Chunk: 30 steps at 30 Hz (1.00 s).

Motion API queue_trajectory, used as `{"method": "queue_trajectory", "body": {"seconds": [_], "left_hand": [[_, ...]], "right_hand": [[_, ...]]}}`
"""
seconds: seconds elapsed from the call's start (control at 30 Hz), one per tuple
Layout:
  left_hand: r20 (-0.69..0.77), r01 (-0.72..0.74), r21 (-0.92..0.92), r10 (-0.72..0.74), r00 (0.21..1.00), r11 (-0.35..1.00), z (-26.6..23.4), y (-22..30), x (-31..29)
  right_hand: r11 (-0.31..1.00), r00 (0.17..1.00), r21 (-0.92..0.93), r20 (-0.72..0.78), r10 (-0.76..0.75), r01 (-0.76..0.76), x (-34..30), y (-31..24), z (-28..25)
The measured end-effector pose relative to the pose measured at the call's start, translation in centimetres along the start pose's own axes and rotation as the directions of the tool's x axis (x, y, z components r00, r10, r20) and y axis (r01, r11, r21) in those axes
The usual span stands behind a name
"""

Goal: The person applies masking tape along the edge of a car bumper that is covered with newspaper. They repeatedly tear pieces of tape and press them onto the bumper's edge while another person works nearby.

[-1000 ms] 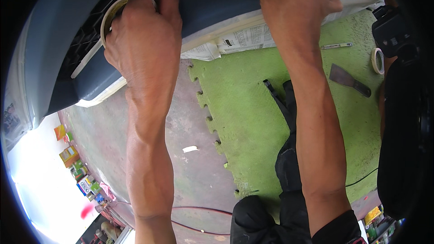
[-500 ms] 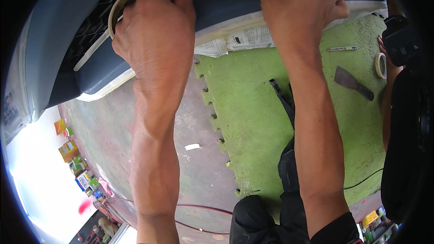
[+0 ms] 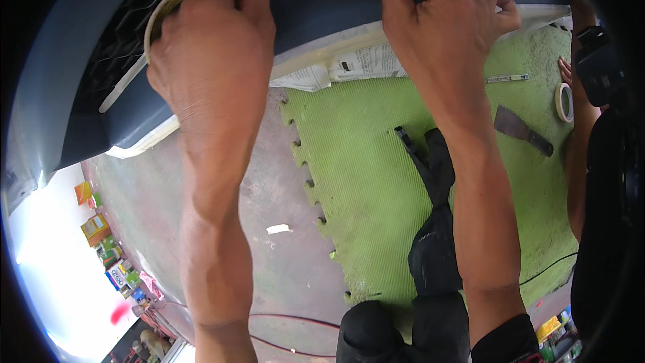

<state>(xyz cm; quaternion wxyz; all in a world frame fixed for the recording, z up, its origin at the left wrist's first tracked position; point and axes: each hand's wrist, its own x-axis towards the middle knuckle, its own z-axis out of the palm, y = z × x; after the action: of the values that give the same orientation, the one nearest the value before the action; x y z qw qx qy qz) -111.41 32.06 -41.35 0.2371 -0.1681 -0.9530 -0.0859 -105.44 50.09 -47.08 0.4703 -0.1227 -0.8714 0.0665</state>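
Observation:
A roll of masking tape (image 3: 158, 15) is in my left hand (image 3: 215, 40), whose fingers wrap round it in front of the dark bumper (image 3: 322, 0). A pale tape strip (image 3: 124, 84) runs along the bumper's black grille (image 3: 121, 44). Farther right, my right hand (image 3: 443, 20) is at the bumper with bent fingers. Its thumb and forefinger come together near the top edge; whatever lies between them is hidden. Below the hands, pale tape and printed masking paper (image 3: 366, 62) line the bumper's lower edge.
On the green foam mat (image 3: 363, 161) lie a putty knife (image 3: 521, 129), a cutter knife (image 3: 508, 78) and another tape roll (image 3: 564, 102). A black strap (image 3: 420, 158) is near my knees. Another person's hand (image 3: 565, 70) shows at right. Cans and boxes (image 3: 111, 255) stand at far left.
My left hand and the tape roll have shifted slightly left in view. My right hand's fingers are more bent, its thumb drawn in toward the forefinger. The whole view has shifted a little.

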Motion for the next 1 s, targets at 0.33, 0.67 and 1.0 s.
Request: {"method": "queue_trajectory", "body": {"seconds": [0.33, 0.67, 1.0], "left_hand": [[0.127, -0.066, -0.008, 0.067, 0.99, 0.998, -1.6, -1.4, 0.9], [0.186, -0.092, -0.01, 0.092, 0.978, 0.996, -3.0, -1.5, 2.1], [0.09, -0.074, 0.205, 0.057, 0.994, 0.976, -1.6, -0.3, 1.2]], "right_hand": [[0.992, 0.989, -0.027, -0.077, -0.122, 0.121, -0.9, 1.4, 0.8], [0.993, 0.985, -0.029, -0.131, -0.113, 0.11, -1.1, 0.9, 1.2], [0.981, 0.981, 0.158, -0.176, -0.081, 0.109, -1.2, 1.5, 1.8]]}}
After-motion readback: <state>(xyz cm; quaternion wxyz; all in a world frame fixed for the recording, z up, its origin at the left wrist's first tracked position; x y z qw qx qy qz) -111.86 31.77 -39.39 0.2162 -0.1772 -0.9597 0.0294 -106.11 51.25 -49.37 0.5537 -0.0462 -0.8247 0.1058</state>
